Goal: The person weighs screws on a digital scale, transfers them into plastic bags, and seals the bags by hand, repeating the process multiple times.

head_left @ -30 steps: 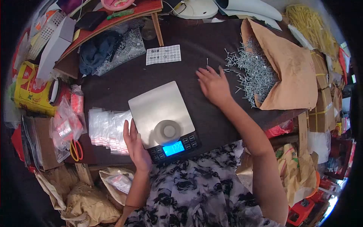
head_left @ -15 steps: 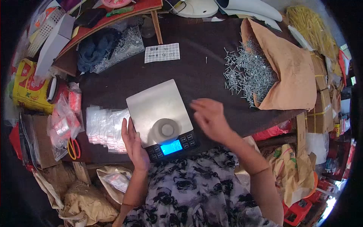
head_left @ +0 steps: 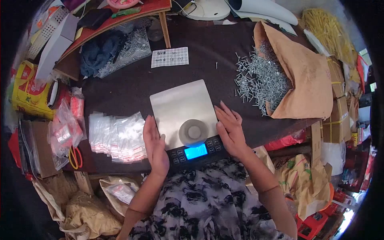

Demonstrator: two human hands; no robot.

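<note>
A digital scale (head_left: pixel 180 105) with a silver plate and lit blue display lies on the dark cloth in front of the body. On its plate, near the display, sits a round grey object (head_left: pixel 194 132). My left hand (head_left: pixel 156 148) rests against the scale's left edge, fingers extended. At the right edge, my right hand (head_left: pixel 231 129) touches the scale with its fingers spread. Clear zip bags (head_left: pixel 116 136) lie in an overlapping row left of my left hand. Screws (head_left: pixel 262 78) spill from a brown paper bag (head_left: pixel 306 86) at the right.
A label sheet (head_left: pixel 170 57) with handwriting lies behind the scale, and one loose screw (head_left: pixel 217 65) lies right of it. A red shelf (head_left: pixel 116 20) stands at the back left, with a bag of screws (head_left: pixel 134 50) beneath. Orange-handled scissors (head_left: pixel 75 157) lie at the left.
The scale and the grey object on it have shifted right and turned slightly. My left hand has moved right with it, and my right hand has come down against the right edge.
</note>
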